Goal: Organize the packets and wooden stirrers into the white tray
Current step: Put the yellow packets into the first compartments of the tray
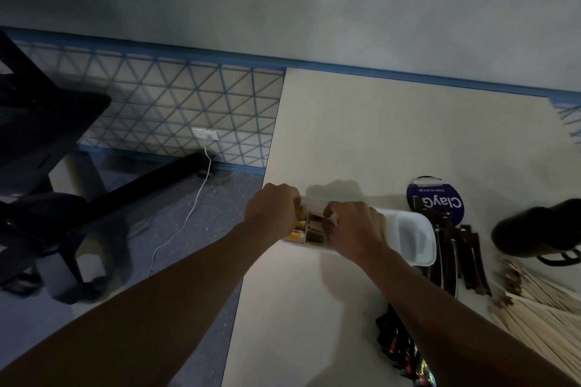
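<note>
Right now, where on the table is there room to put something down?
Plenty of bare table beyond the white tray, up to the wall. Another patch lies in front of the tray, left of the dark packets. Right of the tray it's crowded: brown packets, wooden stirrers.

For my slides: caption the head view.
Left hand, right hand reach into white plastic tray; dark stick packets, wooden stirrers alongside.

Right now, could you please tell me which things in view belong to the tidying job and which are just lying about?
Part of the job: white tray; yellow packets and brown packets in it; dark stick packets beside it; black-and-red packets; wooden stirrers.
Just lying about: purple round pack; black object at the right edge; office chair; white cable.
</note>
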The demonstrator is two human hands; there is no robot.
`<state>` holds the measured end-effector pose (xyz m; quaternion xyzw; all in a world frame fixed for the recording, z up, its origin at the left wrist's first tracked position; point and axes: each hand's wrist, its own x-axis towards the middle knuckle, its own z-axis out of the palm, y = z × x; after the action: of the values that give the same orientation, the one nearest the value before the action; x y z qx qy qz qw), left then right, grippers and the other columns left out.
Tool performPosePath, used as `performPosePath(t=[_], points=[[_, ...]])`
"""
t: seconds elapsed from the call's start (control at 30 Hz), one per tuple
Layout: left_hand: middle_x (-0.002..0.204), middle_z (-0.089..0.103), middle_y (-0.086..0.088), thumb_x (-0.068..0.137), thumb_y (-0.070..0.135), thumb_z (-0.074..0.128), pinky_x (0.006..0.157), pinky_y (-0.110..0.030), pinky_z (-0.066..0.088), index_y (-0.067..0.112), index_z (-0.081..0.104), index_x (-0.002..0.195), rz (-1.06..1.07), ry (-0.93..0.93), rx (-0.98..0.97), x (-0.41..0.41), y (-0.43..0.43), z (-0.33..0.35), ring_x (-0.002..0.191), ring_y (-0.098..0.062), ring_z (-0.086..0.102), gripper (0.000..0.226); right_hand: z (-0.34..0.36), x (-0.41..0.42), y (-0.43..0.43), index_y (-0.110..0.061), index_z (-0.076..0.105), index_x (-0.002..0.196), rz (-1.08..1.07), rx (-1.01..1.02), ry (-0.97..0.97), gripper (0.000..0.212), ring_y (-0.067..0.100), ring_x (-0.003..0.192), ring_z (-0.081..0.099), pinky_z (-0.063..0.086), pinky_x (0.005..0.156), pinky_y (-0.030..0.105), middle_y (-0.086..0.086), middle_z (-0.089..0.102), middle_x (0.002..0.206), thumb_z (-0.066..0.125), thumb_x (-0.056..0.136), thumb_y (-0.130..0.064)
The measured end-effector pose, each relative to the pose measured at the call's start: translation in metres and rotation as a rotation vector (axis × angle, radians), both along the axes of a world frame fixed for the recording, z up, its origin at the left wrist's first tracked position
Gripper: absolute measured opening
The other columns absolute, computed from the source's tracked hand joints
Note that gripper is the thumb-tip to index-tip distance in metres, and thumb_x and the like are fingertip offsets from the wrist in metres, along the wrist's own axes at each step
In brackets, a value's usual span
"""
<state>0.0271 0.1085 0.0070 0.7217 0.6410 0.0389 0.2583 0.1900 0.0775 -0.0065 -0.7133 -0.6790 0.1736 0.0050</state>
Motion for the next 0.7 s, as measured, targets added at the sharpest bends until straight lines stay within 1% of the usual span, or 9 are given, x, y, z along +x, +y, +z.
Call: performPosePath(t=[0.07,0.13,0.23,0.37,0.47,0.57,0.63,0.7], points=[[0.103,0.07,-0.007,0.085,0.012,0.064,0.072,-0.033,0.054,0.026,0.071,0.109,-0.014,0.033,-0.009,0.003,0.0,0.001,0.092,-0.028,0.066,0.029,0.0,-0.001,0.001,-0.031,0.068,0.106,0.0,0.011,-0.007,0.019,0.029,0.098,0.065,0.05,0.081,0.035,0.0,0.071,0.106,0.059,0.089,-0.033],[0.1,0.07,-0.008,0.085,0.011,0.063,0.074,-0.034,0.056,0.024,0.073,0.106,-0.011,0.056,-0.019,0.006,-0.001,0.002,0.091,-0.029,0.067,0.027,0.001,-0.003,0.003,-0.031,0.069,0.105,0.009,0.02,-0.027,0.018,0.029,0.1,0.065,0.047,0.08,0.035,0.0,0.071,0.107,0.059,0.09,-0.033],[0.1,0.071,-0.008,0.085,0.008,0.063,0.078,-0.035,0.058,0.021,0.074,0.105,0.008,0.068,-0.003,0.009,-0.002,0.001,0.09,-0.027,0.067,0.026,0.003,-0.007,0.006,-0.03,0.07,0.105,0.036,0.024,-0.073,0.019,0.029,0.101,0.065,0.041,0.075,0.032,0.0,0.07,0.108,0.057,0.091,-0.03],[0.101,0.07,-0.007,0.086,0.004,0.06,0.077,-0.035,0.056,0.018,0.074,0.102,0.026,0.068,0.043,0.012,-0.005,0.0,0.09,-0.025,0.066,0.025,0.005,-0.011,0.006,-0.027,0.07,0.105,0.081,0.037,-0.125,0.021,0.028,0.1,0.065,0.036,0.071,0.03,0.001,0.069,0.107,0.054,0.092,-0.028],[0.097,0.07,-0.005,0.085,0.004,0.062,0.073,-0.033,0.056,0.018,0.075,0.095,0.037,0.05,0.068,0.012,-0.004,0.0,0.087,-0.023,0.066,0.022,0.01,-0.008,0.006,-0.025,0.069,0.098,0.074,0.055,-0.09,0.016,0.027,0.096,0.064,0.038,0.069,0.03,-0.002,0.067,0.101,0.058,0.087,-0.028],[0.095,0.068,-0.002,0.084,0.006,0.063,0.065,-0.029,0.047,0.019,0.075,0.088,0.037,0.036,0.078,0.011,-0.003,0.001,0.086,-0.023,0.066,0.018,0.017,-0.001,0.01,-0.027,0.069,0.093,0.063,0.077,-0.053,0.013,0.026,0.094,0.064,0.043,0.073,0.031,-0.005,0.065,0.098,0.062,0.082,-0.027],[0.097,0.066,-0.002,0.085,0.011,0.063,0.065,-0.029,0.044,0.021,0.074,0.087,0.028,0.039,0.078,0.012,-0.002,0.0,0.089,-0.023,0.065,0.015,0.02,0.004,0.012,-0.028,0.069,0.09,0.064,0.11,-0.037,0.012,0.024,0.093,0.064,0.043,0.074,0.031,-0.006,0.066,0.096,0.063,0.08,-0.029],[0.101,0.066,-0.002,0.085,0.013,0.061,0.067,-0.029,0.044,0.023,0.073,0.09,0.022,0.055,0.071,0.012,-0.001,0.0,0.093,-0.025,0.064,0.016,0.022,0.006,0.014,-0.028,0.069,0.088,0.09,0.122,-0.03,0.012,0.023,0.092,0.063,0.043,0.074,0.032,-0.007,0.067,0.093,0.064,0.079,-0.032]])
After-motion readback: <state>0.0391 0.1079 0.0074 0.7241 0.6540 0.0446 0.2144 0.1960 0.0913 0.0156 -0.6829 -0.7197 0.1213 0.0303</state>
